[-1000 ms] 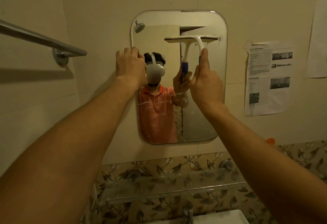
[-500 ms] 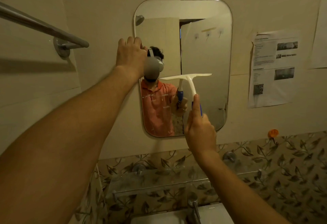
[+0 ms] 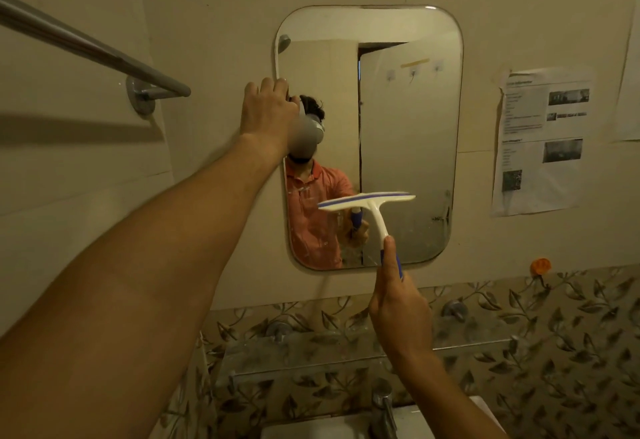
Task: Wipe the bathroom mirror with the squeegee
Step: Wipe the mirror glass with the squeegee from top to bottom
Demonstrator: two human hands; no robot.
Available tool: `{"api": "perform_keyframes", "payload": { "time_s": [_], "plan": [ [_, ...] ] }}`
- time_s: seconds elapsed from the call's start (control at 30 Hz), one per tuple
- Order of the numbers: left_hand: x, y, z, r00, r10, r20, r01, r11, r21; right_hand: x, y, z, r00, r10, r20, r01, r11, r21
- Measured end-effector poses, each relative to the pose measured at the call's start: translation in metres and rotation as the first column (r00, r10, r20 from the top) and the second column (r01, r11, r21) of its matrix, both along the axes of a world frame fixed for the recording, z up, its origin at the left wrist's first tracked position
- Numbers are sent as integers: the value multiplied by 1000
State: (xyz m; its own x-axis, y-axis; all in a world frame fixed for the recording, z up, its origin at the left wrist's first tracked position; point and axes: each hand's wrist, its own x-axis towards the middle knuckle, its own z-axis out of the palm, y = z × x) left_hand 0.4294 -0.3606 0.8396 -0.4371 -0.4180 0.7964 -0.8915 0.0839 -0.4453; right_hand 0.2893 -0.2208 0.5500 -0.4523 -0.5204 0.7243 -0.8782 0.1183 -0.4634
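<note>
A rounded rectangular mirror (image 3: pixel 408 127) hangs on the cream wall. My right hand (image 3: pixel 400 310) grips the blue handle of a white squeegee (image 3: pixel 369 203), whose blade with a blue strip lies level in front of the mirror's lower part, tilted away from the glass. My left hand (image 3: pixel 266 113) rests against the mirror's left edge at mid height, its fingers curled onto the rim. The mirror reflects a person in an orange shirt and a half-open door.
A metal towel bar (image 3: pixel 90 47) juts out at the upper left. Printed paper sheets (image 3: pixel 540 140) are stuck to the wall at the right. Below are a glass shelf (image 3: pixel 311 352), a tap (image 3: pixel 384 404), a white basin and an orange hook (image 3: pixel 540 265).
My right hand has drawn the squeegee from the top of the mirror down to its lower part, and the blade has come off the glass. My left hand stayed on the left edge.
</note>
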Motion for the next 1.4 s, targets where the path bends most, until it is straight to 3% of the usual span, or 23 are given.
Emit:
{"api": "perform_keyframes", "payload": {
  "time_s": [0.17,0.3,0.53,0.77,1.4],
  "plan": [
    [0,7,11,1000,-5,1,5,999,50,14,-3,26,995,91,-42,-96,989,-116],
    [7,11,28,994,32,101,-39,997,62,33,-18,58,973,147,-179,-161,985,-67],
    [-3,8,23,985,106,137,-115,992,53,39,-38,82,965,133,-225,-140,990,-16],
    [-4,7,17,986,108,127,-115,992,45,35,-44,53,964,101,-247,-116,992,-48],
    [-8,10,-5,993,88,78,-89,996,13,11,-23,-10,950,146,-276,-131,989,74]
  ]
}}
